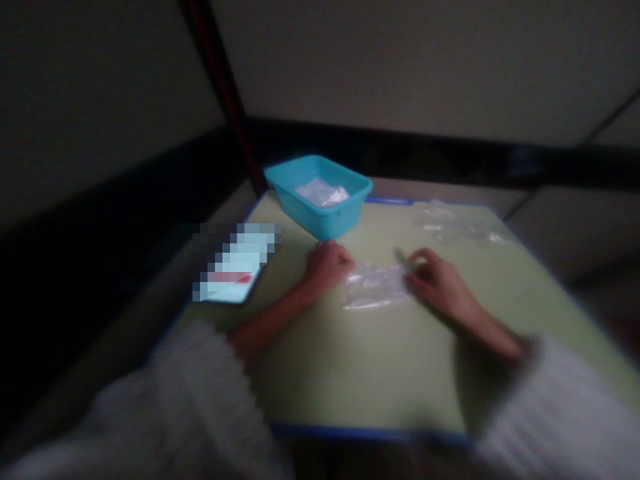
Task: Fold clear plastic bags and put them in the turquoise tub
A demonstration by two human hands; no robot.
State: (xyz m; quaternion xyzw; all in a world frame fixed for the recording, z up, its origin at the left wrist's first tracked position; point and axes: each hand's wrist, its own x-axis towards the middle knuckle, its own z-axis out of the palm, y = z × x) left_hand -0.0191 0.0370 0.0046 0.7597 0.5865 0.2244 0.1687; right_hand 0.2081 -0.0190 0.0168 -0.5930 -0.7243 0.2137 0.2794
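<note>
A clear plastic bag (377,288) lies flat on the table between my two hands. My left hand (329,261) is closed, with its fingers curled at the bag's upper left corner. Whether it grips the bag's edge is hidden. At the bag's right end, my right hand (443,283) pinches thumb against fingers. A small pale strip (401,259) sticks out from those fingertips, too blurred to name.
Behind my left hand stands a turquoise plastic basket (345,223) with clear packets (323,192) inside. More clear plastic bags (455,223) lie at the back right. A lit phone or tablet (237,267) rests at the left edge of the blue-rimmed yellowish table (370,373).
</note>
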